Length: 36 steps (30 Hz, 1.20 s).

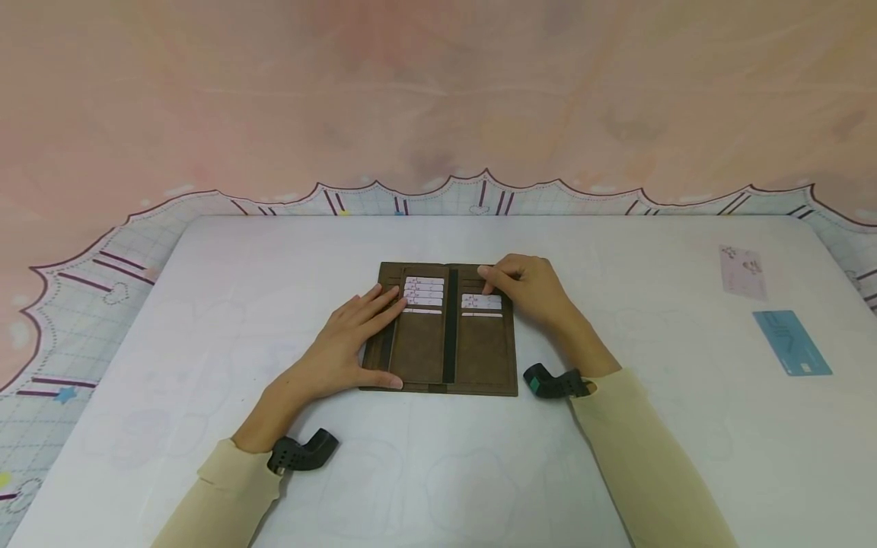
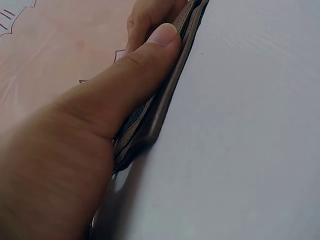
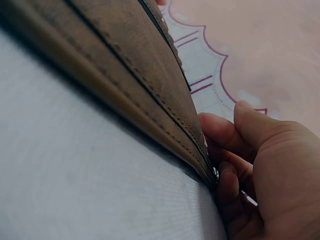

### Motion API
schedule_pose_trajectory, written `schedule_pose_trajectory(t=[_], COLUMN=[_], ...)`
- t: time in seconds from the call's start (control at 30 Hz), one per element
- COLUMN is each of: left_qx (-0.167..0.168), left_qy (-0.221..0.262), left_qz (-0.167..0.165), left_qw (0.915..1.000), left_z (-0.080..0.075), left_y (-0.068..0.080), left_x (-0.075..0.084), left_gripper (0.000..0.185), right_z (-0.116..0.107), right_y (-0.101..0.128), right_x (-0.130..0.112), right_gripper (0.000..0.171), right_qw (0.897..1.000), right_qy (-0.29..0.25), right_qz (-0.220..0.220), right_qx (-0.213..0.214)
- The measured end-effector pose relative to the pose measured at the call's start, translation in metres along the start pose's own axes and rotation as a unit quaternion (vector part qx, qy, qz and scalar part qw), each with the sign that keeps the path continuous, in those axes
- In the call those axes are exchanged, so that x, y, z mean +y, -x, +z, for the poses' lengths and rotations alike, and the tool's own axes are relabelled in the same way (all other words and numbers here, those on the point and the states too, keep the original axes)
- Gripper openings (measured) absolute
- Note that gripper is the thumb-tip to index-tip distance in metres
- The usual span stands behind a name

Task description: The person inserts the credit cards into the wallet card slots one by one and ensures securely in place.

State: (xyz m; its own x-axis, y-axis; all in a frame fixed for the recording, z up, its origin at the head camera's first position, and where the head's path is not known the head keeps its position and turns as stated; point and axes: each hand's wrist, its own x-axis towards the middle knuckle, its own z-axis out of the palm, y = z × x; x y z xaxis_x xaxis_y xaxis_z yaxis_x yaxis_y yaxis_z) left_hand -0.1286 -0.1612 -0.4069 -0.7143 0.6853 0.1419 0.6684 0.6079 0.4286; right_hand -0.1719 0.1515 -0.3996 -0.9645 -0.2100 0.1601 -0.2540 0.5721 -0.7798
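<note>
A brown long wallet (image 1: 479,358) lies open on the white table (image 1: 438,457). My left hand (image 1: 342,346) presses flat on its left half, fingers straight beside a stack of white cards (image 1: 423,291) in the slots. The thumb (image 2: 125,85) lies along the wallet's near edge (image 2: 165,100). My right hand (image 1: 527,289) is at the wallet's upper right. Its curled fingers pinch the top white card (image 1: 481,298) in the right-hand slots. In the right wrist view the curled fingers (image 3: 225,135) sit against the wallet's edge (image 3: 130,65).
A pink card (image 1: 742,272) and a blue card (image 1: 792,342) lie loose on the table at the far right. A patterned cloth (image 1: 82,304) surrounds the table, with a pink wall behind.
</note>
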Motion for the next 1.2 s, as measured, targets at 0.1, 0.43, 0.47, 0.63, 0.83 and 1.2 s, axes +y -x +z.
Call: schedule_pose_trajectory(t=[0.1,0.43,0.47,0.63,0.83,1.2], left_qx=[0.002,0.006,0.006,0.006,0.006,0.006], left_qy=[-0.003,-0.001,-0.002,-0.003,-0.003,0.001], left_qz=[0.0,-0.01,-0.01,-0.01,-0.01,-0.01], left_qw=[1.0,0.9999,0.9999,0.9999,0.9999,0.9999], left_z=[0.0003,0.0002,0.0004,0.0008,0.0004,0.0007], left_y=[-0.0002,-0.0005,-0.0005,-0.0004,-0.0001,0.0008], left_x=[0.0006,0.0019,0.0015,0.0004,0.0013,0.0017], left_gripper=[0.107,0.109,0.109,0.11,0.109,0.108], right_z=[-0.0008,-0.002,-0.002,-0.0023,-0.0012,0.0013], right_y=[-0.0002,0.0002,0.0002,0.0003,0.0007,0.001], right_x=[-0.0005,-0.0023,-0.0025,-0.0033,-0.0017,0.0026], right_gripper=[0.038,0.038,0.038,0.039,0.044,0.04], right_qw=[1.0,1.0,1.0,1.0,1.0,1.0], right_qy=[0.001,-0.001,0.0,0.0,0.003,0.004], right_qz=[0.004,0.011,0.011,0.012,0.004,-0.001], right_qx=[-0.002,-0.009,-0.01,-0.014,-0.014,0.012])
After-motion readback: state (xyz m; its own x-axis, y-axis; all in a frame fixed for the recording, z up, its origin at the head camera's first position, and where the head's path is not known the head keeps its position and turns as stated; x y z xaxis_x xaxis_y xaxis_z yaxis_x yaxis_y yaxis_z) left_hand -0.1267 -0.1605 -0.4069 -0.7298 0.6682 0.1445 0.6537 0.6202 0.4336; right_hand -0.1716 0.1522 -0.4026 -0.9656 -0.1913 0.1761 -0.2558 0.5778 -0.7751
